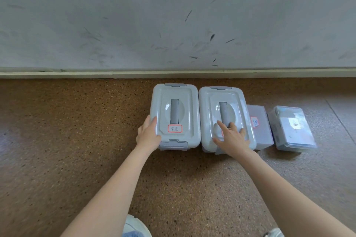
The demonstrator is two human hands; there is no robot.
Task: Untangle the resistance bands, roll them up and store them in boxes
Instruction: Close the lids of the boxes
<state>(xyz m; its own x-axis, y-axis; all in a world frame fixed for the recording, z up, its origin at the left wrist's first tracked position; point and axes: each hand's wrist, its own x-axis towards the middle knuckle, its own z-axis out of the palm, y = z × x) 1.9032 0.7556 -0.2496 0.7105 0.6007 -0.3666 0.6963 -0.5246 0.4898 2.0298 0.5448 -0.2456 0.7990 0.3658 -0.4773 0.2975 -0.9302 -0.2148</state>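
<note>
Left grip (148, 133), fingers straight, presses the side of the left box (175, 93); right grip (231, 135), spread open, rests atop the right box (221, 95), near the far edge of the floor (77, 140).

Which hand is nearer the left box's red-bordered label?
Left. The left hand touches the left box beside the label; the right hand lies flat on the next box.

The right hand (231, 136) covers nearly all of the right box's (207, 113) label (222, 133) and part of its latch (219, 150). Opaque lids hide what it and the left box (161, 106) hold. The writing on the left label (175, 128) and the third box's (263, 134) tag (255, 122) is too small to read, the fourth box's (292, 140) contents are a blur, and the bottom edge cuts off the forearms (115, 188) and shoes (134, 227).
</note>
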